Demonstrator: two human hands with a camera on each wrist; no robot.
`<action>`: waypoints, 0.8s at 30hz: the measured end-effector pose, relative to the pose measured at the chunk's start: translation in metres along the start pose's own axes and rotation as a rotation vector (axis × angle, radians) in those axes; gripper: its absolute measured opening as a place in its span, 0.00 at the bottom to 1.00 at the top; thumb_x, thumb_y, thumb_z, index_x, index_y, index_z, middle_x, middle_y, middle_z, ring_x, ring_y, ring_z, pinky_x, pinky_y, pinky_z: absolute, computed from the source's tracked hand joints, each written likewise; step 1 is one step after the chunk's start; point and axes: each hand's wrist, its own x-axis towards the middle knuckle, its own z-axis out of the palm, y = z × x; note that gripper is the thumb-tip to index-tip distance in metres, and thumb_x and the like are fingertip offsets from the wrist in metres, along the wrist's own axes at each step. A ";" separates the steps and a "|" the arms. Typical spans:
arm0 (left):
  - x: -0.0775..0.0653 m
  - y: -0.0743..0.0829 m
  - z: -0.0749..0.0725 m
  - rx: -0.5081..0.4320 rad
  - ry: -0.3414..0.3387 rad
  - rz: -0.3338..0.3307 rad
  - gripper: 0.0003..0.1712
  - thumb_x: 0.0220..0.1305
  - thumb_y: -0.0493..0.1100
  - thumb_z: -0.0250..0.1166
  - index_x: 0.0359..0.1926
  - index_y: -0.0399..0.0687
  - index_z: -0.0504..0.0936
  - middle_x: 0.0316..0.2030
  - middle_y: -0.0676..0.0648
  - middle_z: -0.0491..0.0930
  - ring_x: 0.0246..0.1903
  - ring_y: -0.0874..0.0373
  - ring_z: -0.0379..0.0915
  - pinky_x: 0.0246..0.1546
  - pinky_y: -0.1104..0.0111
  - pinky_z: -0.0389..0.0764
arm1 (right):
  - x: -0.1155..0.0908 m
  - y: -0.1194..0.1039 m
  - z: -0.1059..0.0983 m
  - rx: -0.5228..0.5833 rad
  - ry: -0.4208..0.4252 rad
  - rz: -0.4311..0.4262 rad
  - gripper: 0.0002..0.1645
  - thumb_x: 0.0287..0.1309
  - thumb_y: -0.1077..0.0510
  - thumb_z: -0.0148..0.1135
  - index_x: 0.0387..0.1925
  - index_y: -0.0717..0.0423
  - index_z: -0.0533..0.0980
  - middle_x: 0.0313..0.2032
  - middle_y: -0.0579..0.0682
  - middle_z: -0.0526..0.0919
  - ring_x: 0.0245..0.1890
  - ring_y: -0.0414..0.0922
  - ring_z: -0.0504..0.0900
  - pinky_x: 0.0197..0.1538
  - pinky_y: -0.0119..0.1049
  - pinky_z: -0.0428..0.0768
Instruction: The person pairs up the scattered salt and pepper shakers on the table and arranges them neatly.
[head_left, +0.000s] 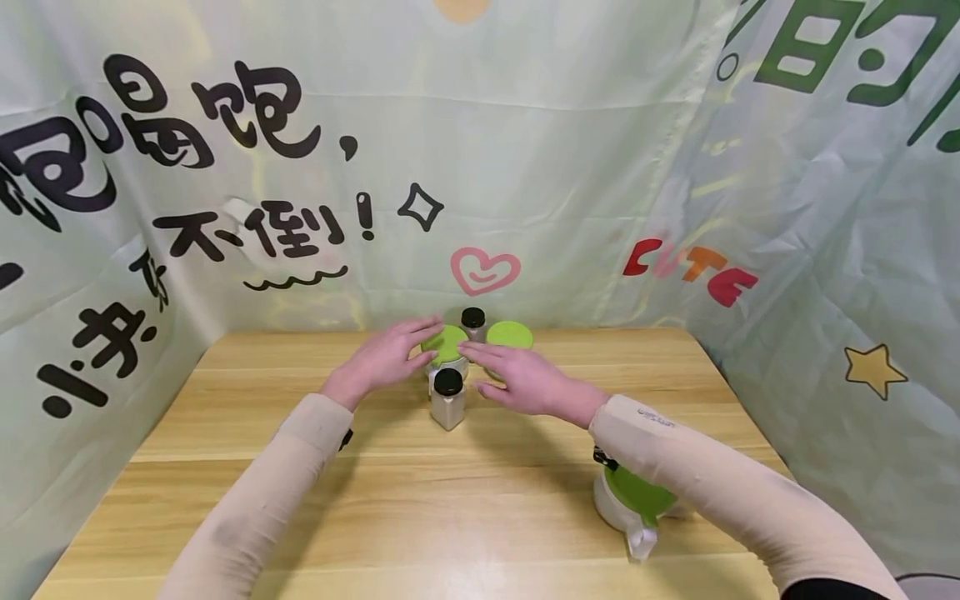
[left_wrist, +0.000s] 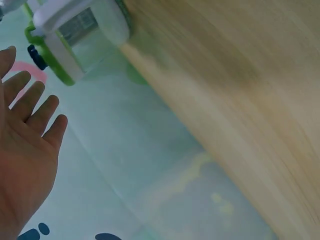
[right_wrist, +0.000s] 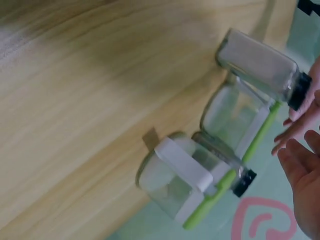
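My left hand (head_left: 382,354) is stretched out at the left of a green-lidded jar (head_left: 445,340), its fingers straight and slightly spread. My right hand (head_left: 528,379) reaches in from the other side, palm turned inward, its fingertips overlapping that jar in the head view. Neither hand grips anything. Just in front of the jar stands a square clear bottle (head_left: 448,410) with a black cap and pale contents. A second black-capped bottle (head_left: 473,320) and another green-lidded jar (head_left: 510,335) are behind. In the right wrist view, a white handle (right_wrist: 184,164) shows on one jar.
Under my right forearm sits a third green-lidded container (head_left: 618,504) with a white handle, partly hidden by the sleeve. The wooden table (head_left: 420,517) ends at a printed cloth backdrop (head_left: 570,167) at the back and sides.
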 end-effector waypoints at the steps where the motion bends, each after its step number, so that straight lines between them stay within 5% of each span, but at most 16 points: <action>1: 0.001 -0.002 0.002 -0.006 -0.010 0.001 0.34 0.78 0.53 0.60 0.78 0.48 0.66 0.78 0.43 0.62 0.75 0.41 0.60 0.76 0.47 0.60 | 0.001 -0.001 0.003 0.000 -0.005 -0.019 0.35 0.73 0.53 0.63 0.76 0.59 0.67 0.75 0.56 0.69 0.70 0.55 0.74 0.68 0.50 0.77; 13: 0.008 -0.011 0.017 -0.044 -0.082 0.054 0.29 0.81 0.48 0.54 0.78 0.46 0.66 0.80 0.43 0.58 0.78 0.40 0.52 0.78 0.47 0.55 | 0.017 -0.008 0.028 -0.013 0.024 -0.217 0.29 0.69 0.61 0.67 0.69 0.62 0.74 0.71 0.61 0.73 0.68 0.55 0.77 0.65 0.44 0.81; 24: 0.007 -0.012 0.024 -0.069 -0.107 0.061 0.28 0.83 0.48 0.51 0.77 0.46 0.67 0.80 0.46 0.58 0.79 0.40 0.50 0.79 0.48 0.54 | 0.021 -0.007 0.034 0.021 0.115 -0.253 0.20 0.66 0.63 0.70 0.59 0.60 0.84 0.63 0.60 0.81 0.64 0.52 0.81 0.61 0.40 0.83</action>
